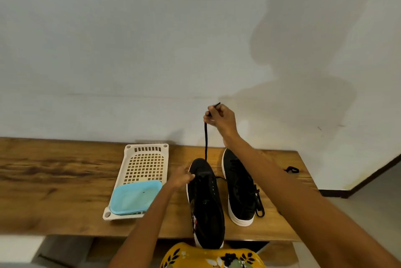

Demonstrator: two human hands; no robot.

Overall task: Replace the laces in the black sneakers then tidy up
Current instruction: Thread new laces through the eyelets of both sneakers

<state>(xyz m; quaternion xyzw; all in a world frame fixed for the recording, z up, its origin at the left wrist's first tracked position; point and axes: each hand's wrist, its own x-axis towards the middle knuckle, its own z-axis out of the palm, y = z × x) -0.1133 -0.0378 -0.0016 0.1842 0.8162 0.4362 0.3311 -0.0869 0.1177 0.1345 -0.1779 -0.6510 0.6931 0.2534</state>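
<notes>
Wooden surface [54,181] against a pale wall carries two black sneakers, the near sneaker [206,204] as landmark. Left hand [181,177] holds its toe side, fingers curled on it. Right hand [220,119], raised above it, pinches a black lace [205,142] pulled taut upward. Second sneaker [238,187] sits just right; a cream basket [130,159] holding a blue tray [134,197] sits left
</notes>
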